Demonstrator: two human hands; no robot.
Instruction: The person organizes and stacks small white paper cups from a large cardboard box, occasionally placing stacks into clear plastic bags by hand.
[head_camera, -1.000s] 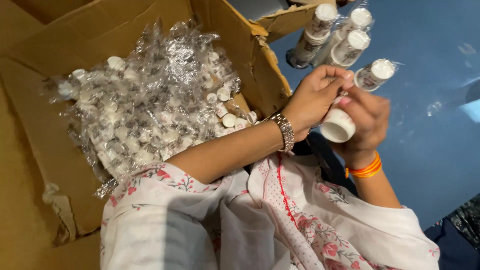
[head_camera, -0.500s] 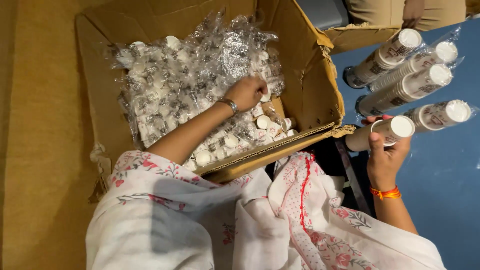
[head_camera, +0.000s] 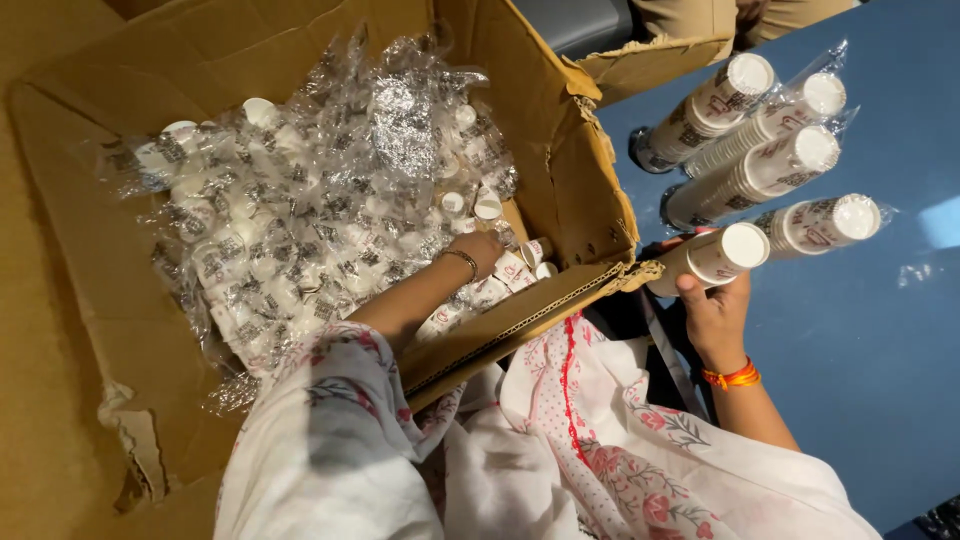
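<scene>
Cardboard box (head_camera: 560, 130): left hand (head_camera: 478, 248) now deeper among loose cups (head_camera: 500, 270) (grip hidden); right hand (head_camera: 715, 315) beside it stays clasping a cup stack (head_camera: 712, 258)

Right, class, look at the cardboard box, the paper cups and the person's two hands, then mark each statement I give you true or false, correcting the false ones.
1. The left hand reaches into the cardboard box. True.
2. The right hand is empty. False: it holds a stack of paper cups.
3. Four wrapped cup stacks lie on the blue surface. True.
4. The box holds only loose cups with no wrapping. False: clear plastic wrap covers most of the cups.
5. The wrapped stacks lie inside the box. False: they lie outside it, on the blue surface.
</scene>
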